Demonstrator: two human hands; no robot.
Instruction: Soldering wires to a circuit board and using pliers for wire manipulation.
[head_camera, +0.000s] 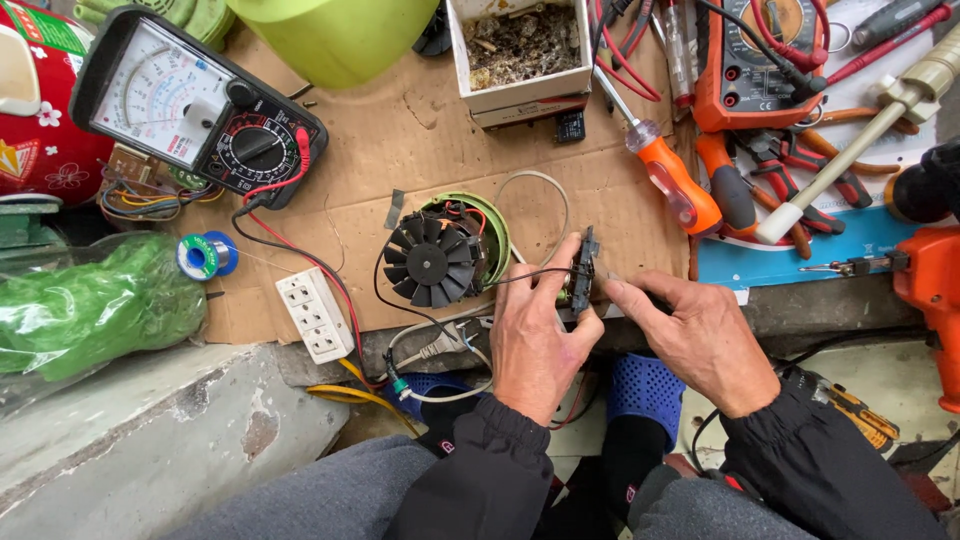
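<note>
My left hand (535, 335) and my right hand (690, 335) both pinch a small dark switch part (583, 272) between their fingertips, held on edge over the cardboard sheet (420, 130). Thin wires run from that part to a small motor with a black fan (437, 260) and a green housing, lying just left of my left hand. A grey plug with white cable (440, 347) rests below the motor.
An analog multimeter (195, 105) with red and black leads sits at the upper left, a white socket strip (313, 314) below it. An orange-handled screwdriver (672, 182), pliers (745, 180), an orange digital meter (755, 65), a solder reel (205, 256) and an orange drill (930, 290) lie around.
</note>
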